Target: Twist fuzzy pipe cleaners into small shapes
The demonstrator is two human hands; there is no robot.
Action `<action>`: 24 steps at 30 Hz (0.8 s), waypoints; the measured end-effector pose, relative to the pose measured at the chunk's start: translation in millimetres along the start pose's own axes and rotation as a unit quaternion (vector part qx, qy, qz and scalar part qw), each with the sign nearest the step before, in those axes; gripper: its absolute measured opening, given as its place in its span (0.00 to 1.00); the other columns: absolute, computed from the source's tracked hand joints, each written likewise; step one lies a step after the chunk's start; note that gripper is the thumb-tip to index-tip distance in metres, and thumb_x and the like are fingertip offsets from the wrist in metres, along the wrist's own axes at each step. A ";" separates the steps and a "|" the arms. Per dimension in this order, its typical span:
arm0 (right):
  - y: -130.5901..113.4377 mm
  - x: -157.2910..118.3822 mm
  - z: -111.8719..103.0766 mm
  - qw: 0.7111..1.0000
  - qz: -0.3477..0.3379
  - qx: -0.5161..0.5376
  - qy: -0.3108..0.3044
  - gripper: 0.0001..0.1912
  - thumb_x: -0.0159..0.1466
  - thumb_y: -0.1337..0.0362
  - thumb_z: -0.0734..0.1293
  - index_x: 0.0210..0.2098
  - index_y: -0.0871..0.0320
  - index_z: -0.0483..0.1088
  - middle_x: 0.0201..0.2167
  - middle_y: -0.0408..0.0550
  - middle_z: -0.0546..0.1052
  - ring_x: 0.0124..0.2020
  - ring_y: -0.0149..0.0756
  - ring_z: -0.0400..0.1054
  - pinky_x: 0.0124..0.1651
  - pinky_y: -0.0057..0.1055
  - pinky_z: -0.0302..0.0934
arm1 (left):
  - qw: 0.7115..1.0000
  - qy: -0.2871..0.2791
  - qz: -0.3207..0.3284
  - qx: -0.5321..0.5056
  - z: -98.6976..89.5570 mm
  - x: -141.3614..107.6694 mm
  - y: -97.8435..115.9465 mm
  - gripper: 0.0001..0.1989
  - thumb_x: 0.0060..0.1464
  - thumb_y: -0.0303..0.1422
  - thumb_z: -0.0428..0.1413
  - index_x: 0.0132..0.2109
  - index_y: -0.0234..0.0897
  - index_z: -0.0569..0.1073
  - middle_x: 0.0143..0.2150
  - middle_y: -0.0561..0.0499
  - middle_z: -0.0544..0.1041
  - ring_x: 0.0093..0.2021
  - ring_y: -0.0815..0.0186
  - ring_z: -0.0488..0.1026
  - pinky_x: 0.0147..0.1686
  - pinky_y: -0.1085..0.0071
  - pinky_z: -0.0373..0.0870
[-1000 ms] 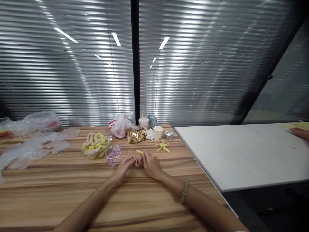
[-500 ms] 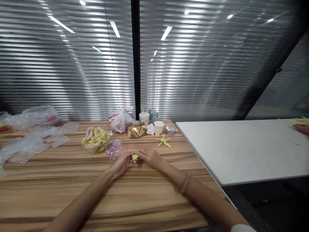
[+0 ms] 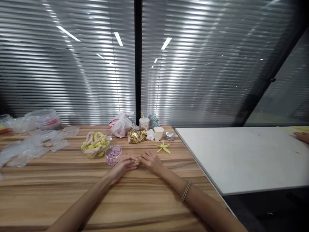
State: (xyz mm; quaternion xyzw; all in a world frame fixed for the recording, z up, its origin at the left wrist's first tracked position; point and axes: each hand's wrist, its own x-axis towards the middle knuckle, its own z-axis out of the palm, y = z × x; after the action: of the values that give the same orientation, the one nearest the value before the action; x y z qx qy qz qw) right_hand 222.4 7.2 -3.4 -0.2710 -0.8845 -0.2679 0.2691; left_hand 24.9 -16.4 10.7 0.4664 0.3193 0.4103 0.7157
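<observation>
Over the wooden table, my left hand [image 3: 123,168] and my right hand [image 3: 152,162] meet at the fingertips. Between them is a small yellow piece [image 3: 137,161], mostly hidden by the fingers; both hands pinch it. Just left of and behind my left hand stands a clear round tub [image 3: 113,155] of pink and purple bits. Farther left is a clear bowl heaped with yellow and beige soft strips [image 3: 96,143]. A yellow star-shaped piece [image 3: 163,147] lies on the table behind my right hand.
Behind stand a white plastic bag [image 3: 120,125], a gold packet [image 3: 137,136], a paper cup [image 3: 158,133], a lidded cup [image 3: 144,123] and a silver tin [image 3: 170,136]. Clear plastic bags [image 3: 36,143] lie left. Another person's hand [image 3: 302,137] rests at the white table's [image 3: 241,158] far right.
My left hand has turned over, its fingers now closing around the yellow piece, which shows less. My two hands have come closer together. The whole view has shifted slightly.
</observation>
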 end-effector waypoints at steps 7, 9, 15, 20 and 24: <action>-5.4 -1.1 1.6 0.992 0.083 0.079 -0.051 0.10 0.61 0.70 0.58 0.40 0.58 0.67 0.31 0.46 0.72 0.33 0.29 0.63 0.37 0.26 0.53 | 0.963 0.082 0.119 0.225 7.4 -1.7 12.0 0.06 0.40 0.30 0.60 0.29 0.34 0.78 0.37 0.46 0.77 0.42 0.61 0.70 0.48 0.67 0.62; -7.2 -0.2 0.2 0.989 0.096 0.090 -0.063 0.11 0.60 0.71 0.58 0.41 0.58 0.67 0.32 0.46 0.72 0.33 0.29 0.64 0.38 0.25 0.53 | 0.951 0.068 0.149 0.262 6.8 -0.6 13.3 0.05 0.40 0.31 0.60 0.27 0.35 0.78 0.36 0.46 0.77 0.40 0.61 0.70 0.46 0.67 0.63; -9.0 1.7 -0.8 0.984 0.116 0.106 -0.087 0.13 0.58 0.72 0.60 0.42 0.58 0.67 0.33 0.46 0.73 0.34 0.29 0.65 0.38 0.24 0.55 | 0.917 0.053 0.195 0.343 5.6 -1.6 13.1 0.04 0.41 0.28 0.58 0.23 0.36 0.76 0.37 0.46 0.74 0.40 0.61 0.69 0.45 0.68 0.63; -7.7 -1.3 2.0 0.980 0.131 0.130 -0.078 0.13 0.59 0.71 0.59 0.43 0.58 0.67 0.35 0.47 0.73 0.36 0.29 0.65 0.39 0.23 0.55 | 0.890 0.023 0.231 0.393 6.8 -8.0 12.8 0.07 0.43 0.26 0.55 0.29 0.38 0.78 0.43 0.46 0.73 0.47 0.59 0.66 0.52 0.68 0.58; -8.2 -2.2 -0.8 0.968 0.170 0.166 -0.080 0.12 0.63 0.67 0.55 0.43 0.58 0.67 0.34 0.46 0.74 0.34 0.27 0.65 0.37 0.22 0.54 | 0.879 0.029 0.258 0.399 9.3 -11.1 12.7 0.12 0.41 0.25 0.57 0.35 0.41 0.78 0.47 0.46 0.71 0.51 0.57 0.63 0.57 0.65 0.52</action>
State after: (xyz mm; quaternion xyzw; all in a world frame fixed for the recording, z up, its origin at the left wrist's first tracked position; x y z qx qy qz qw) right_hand 219.1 0.1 -6.9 -0.3898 -0.8760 -0.0450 0.2804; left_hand 24.0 -27.1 26.7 0.7665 0.3446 0.4315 0.3281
